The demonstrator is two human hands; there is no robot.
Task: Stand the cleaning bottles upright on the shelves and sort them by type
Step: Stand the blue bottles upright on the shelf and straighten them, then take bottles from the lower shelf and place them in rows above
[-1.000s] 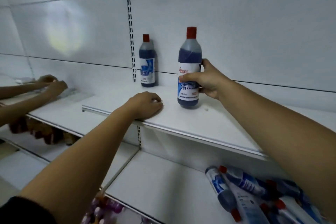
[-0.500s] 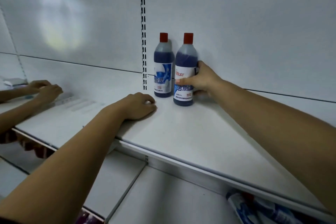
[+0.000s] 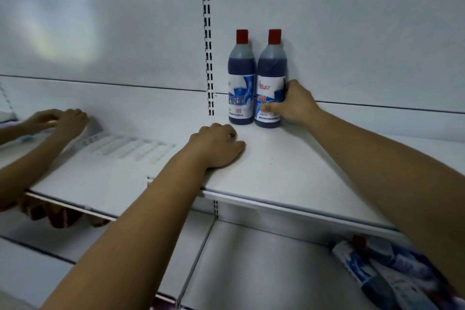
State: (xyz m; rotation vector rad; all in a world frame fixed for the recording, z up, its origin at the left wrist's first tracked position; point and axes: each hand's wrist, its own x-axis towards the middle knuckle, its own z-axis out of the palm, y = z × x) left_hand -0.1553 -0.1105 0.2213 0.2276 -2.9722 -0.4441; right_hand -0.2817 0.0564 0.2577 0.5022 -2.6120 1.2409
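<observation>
Lower shelf [image 3: 264, 259], right end: lying bottles [image 3: 375, 269] in a heap, blue with red caps; labels blurred, count cannot be told.

Upper shelf [image 3: 289, 171]: left hand [image 3: 216, 146] rests near the front edge, fingers loosely curled, holding nothing. Beyond it, right hand [image 3: 294, 106] grips the right bottle [image 3: 269, 78] low on its label.

Two bottles stand upright, touching, against the back panel [image 3: 352, 33], just right of the rail [image 3: 207, 45]. Each has dark blue liquid, a red cap and a white-and-blue label. The left bottle [image 3: 241, 75] shows "厕灵"; the right label is unreadable.

Far left: another person's hands [image 3: 63, 121], two, on the shelf.
</observation>
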